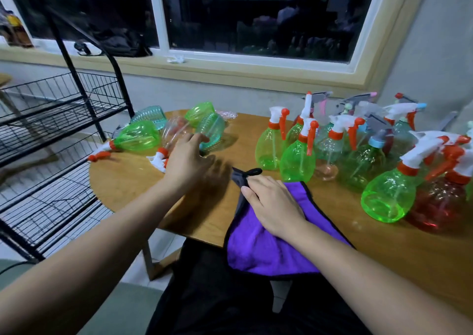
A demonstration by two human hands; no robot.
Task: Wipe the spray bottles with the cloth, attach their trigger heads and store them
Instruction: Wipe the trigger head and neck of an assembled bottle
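A purple cloth with black trim hangs over the near edge of the wooden table. My right hand lies on it with fingers bent, holding its upper corner. My left hand reaches with straight fingers toward a heap of lying bottles, its fingertips at a teal ribbed bottle and a clear bottle. A green bottle with a trigger head lies at the table's left edge. A loose white and orange trigger head lies beside my left wrist. Several upright bottles with trigger heads crowd the right side.
A black wire rack with empty basket shelves stands left of the table. A window with a wide sill runs behind. A large green bottle and a red one stand close to my right forearm. My dark-clothed lap is below the table edge.
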